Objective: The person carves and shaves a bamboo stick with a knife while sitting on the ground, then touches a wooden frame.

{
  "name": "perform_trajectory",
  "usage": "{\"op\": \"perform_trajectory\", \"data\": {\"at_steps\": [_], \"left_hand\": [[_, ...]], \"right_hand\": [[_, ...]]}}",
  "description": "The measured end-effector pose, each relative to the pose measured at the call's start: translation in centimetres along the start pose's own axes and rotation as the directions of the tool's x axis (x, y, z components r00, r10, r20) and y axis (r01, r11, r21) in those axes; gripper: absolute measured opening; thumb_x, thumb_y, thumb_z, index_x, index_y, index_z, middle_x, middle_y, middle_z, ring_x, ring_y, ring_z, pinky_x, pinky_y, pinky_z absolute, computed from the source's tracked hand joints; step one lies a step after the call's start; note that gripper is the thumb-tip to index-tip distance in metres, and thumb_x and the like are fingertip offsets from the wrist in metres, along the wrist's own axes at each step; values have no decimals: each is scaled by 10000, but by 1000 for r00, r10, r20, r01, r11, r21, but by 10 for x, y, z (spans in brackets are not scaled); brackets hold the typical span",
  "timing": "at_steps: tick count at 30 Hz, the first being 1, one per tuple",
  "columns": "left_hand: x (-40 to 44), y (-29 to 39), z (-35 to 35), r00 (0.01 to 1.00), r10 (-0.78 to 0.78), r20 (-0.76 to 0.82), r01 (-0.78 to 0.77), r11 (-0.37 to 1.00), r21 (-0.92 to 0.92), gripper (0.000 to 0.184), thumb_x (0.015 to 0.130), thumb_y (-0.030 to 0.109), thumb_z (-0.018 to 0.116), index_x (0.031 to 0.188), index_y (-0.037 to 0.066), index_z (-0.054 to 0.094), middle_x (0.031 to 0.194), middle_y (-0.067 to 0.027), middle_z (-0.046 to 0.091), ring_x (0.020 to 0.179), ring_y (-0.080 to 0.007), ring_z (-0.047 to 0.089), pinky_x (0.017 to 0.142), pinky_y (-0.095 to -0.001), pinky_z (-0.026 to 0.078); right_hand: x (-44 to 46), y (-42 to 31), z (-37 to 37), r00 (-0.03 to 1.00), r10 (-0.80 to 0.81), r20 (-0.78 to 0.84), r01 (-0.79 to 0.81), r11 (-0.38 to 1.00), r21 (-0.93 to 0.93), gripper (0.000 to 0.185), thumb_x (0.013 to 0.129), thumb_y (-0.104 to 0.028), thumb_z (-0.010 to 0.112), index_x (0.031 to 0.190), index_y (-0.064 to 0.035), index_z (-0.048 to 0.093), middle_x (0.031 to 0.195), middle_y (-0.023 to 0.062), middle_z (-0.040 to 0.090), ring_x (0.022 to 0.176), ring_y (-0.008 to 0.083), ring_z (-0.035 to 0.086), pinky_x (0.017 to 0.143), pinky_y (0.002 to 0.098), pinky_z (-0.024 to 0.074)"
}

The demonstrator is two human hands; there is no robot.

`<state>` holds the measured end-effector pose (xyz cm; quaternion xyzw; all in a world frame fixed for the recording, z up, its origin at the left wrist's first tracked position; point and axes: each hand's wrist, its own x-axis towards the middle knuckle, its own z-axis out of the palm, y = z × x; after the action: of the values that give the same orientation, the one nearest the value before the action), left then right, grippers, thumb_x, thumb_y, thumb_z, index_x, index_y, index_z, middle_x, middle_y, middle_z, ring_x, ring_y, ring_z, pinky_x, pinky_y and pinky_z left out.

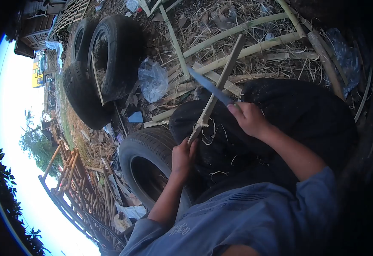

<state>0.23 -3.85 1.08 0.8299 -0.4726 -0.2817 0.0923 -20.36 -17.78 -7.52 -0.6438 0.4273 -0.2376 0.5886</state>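
Note:
My left hand [182, 160] is closed around the lower end of a bamboo strip [223, 79], which slants up and away over my dark-clothed legs. In my right hand [249, 119] is a knife [210, 86] with a long pale blade; most of its handle is hidden by the fingers. The blade crosses the strip near its middle, and I cannot tell whether it touches. Thin curled shavings [211, 131] cling to the strip just above my left hand, and more lie on the dark cloth.
A tyre [128, 147] lies close beside my left forearm. More tyres [128, 51] are piled farther off, next to a clear plastic bag [153, 80]. Bamboo poles [254, 49] and dry straw cover the ground ahead. A bamboo frame [73, 183] stands at the left.

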Motion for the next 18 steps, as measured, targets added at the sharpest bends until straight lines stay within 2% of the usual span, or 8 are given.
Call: {"op": "perform_trajectory", "data": {"at_steps": [1,6,8,11,12,14,16,18], "left_hand": [[-4,-1,0,1000,-7,4,7,1000,2,274,926,257,576,897,-15,597,665,-242,594,696,-431,620,595,-443,470],[-1,1,0,999,-45,20,45,998,-40,269,926,252,575,895,-14,597,660,-239,591,693,-425,623,592,-436,471],[-1,2,0,999,-40,26,41,998,-39,270,926,254,574,898,-14,597,668,-241,594,697,-428,621,596,-441,471],[0,1,0,1000,-28,6,28,1000,11,271,925,258,573,906,-12,596,687,-249,599,709,-437,616,606,-455,469],[-1,0,1,1000,-19,-10,20,998,58,271,925,259,573,910,-11,596,699,-253,601,717,-441,614,611,-464,468],[-3,1,0,1000,-18,-9,19,999,41,272,924,261,573,912,-9,595,706,-257,601,722,-445,611,614,-472,465],[-2,2,0,1000,-4,-10,4,1000,26,272,923,263,573,914,-8,595,714,-260,601,728,-448,607,617,-480,463],[-1,2,0,1000,-26,-3,26,1000,8,270,922,263,574,912,-6,596,711,-260,599,730,-448,606,611,-477,463]], "right_hand": [[-11,-5,6,999,-17,47,22,993,-115,475,970,-413,470,730,-19,583,650,240,581,643,429,600,572,452,462],[4,-4,-10,951,81,298,-92,995,25,496,977,-416,458,712,-15,581,621,208,577,596,399,566,603,429,449],[6,7,-7,890,87,447,-265,897,353,475,982,-343,471,684,25,503,526,149,438,495,208,459,532,393,411],[3,7,1,978,107,179,-173,898,404,493,980,-361,463,685,29,523,531,135,471,490,214,459,527,393,408],[0,6,3,977,108,182,-175,898,403,493,980,-361,463,685,29,523,531,135,471,490,214,459,527,393,408],[-8,2,5,995,-29,98,38,995,-87,499,979,-380,455,703,24,550,536,96,485,488,189,455,517,381,403],[0,3,-3,987,-17,158,29,997,-78,498,979,-387,452,705,15,562,540,51,470,496,147,444,514,366,395],[6,11,-9,913,30,407,-69,994,82,498,984,-381,442,699,12,550,537,57,472,499,153,443,516,360,390]]}}
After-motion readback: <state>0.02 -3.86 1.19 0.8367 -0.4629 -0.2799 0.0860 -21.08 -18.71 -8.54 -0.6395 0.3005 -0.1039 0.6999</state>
